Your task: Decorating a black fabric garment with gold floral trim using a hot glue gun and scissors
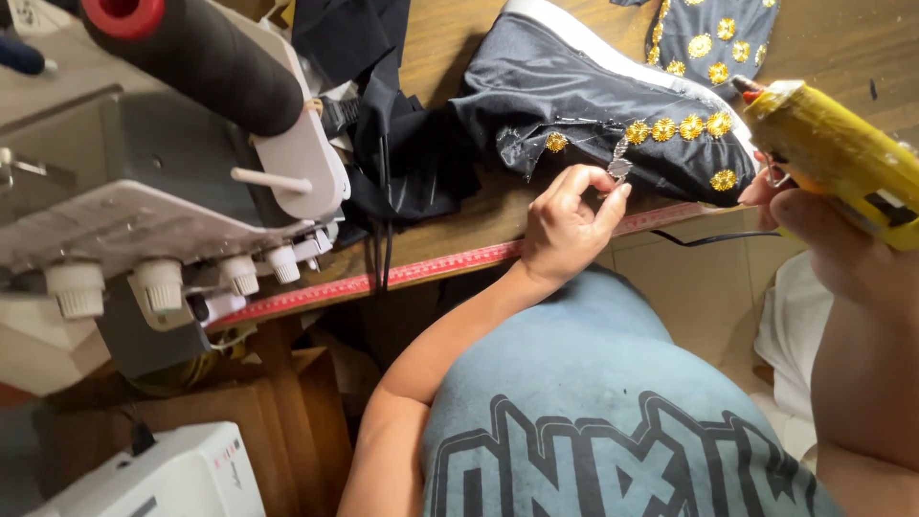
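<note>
A small silvery, beaded trim piece [619, 169] was pinched between thumb and forefinger of the left hand [567, 222], right at the lower edge of a dark, smooth garment [574, 96] spread on the wooden worktop [459, 38]. A row of round gold sequin flowers [678, 127] was seen along the garment's hem, running left to right, with a white band on its upper edge. A yellow glue gun [828, 158], plastic and smeared, was gripped by the closed fingers of the right hand [814, 225], its long axis slanting up-left, the reddish nozzle pointed toward the garment. A red measuring strip [421, 271] was fixed along the worktop's front edge. A white sewing machine [172, 191] with ribbed knobs and a dark thread cone [206, 57] was placed at the left.
</note>
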